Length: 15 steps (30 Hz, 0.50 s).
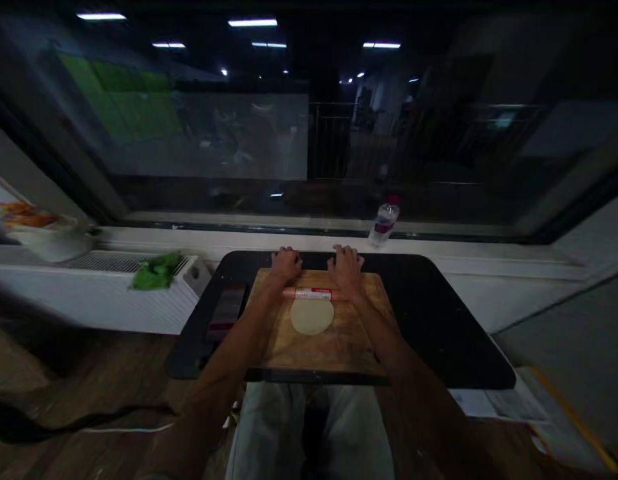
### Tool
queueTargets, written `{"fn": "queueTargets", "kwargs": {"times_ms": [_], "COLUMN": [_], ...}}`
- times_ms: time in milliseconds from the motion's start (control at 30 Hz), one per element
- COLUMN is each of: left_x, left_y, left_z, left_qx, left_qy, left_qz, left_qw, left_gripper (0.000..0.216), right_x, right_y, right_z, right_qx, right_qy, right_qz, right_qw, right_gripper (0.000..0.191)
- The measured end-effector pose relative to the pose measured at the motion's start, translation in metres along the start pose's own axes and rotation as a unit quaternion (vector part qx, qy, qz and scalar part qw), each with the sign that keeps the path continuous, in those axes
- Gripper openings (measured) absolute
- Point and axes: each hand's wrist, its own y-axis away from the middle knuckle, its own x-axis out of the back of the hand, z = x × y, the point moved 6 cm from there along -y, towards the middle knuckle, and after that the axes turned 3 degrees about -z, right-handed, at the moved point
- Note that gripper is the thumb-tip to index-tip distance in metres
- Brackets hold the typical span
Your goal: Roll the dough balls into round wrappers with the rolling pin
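Note:
A wooden rolling pin (313, 294) with a red and white label lies crosswise on a wooden cutting board (333, 353). Just on its near side is a flat, pale round of dough (312, 318), its far edge under or against the pin. At the pin's left end, my left hand (287, 263) reaches past it with fingers loosely bent near the board's far edge. My right hand (347, 268) is at the right end, fingers spread and pointing away. The heels or wrists of both hands seem to rest on the pin; the exact contact is hidden.
The board lies on a black table (439, 333) against a window sill. A water bottle (383, 222) stands on the sill. A dark flat object (226, 313) lies left of the board. Green leaves or cloth (157, 270) lie on the radiator (139, 300), near a white pot (53, 243).

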Motion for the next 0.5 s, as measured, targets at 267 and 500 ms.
{"fn": "queueTargets", "kwargs": {"times_ms": [267,500], "left_x": [0.004,0.003], "left_y": [0.008,0.022], "left_z": [0.006,0.007], "left_qx": [-0.008,-0.02], "left_qy": [0.012,0.018], "left_qz": [-0.001,-0.001], "left_qw": [1.0,1.0], "left_gripper": [0.033,0.03], "right_x": [0.002,0.008], "right_y": [0.012,0.03], "right_z": [-0.001,-0.004], "right_qx": [0.019,0.008], "right_qy": [0.032,0.044], "right_qz": [0.006,0.0], "right_qw": [0.999,0.999], "right_gripper": [0.046,0.049]}}
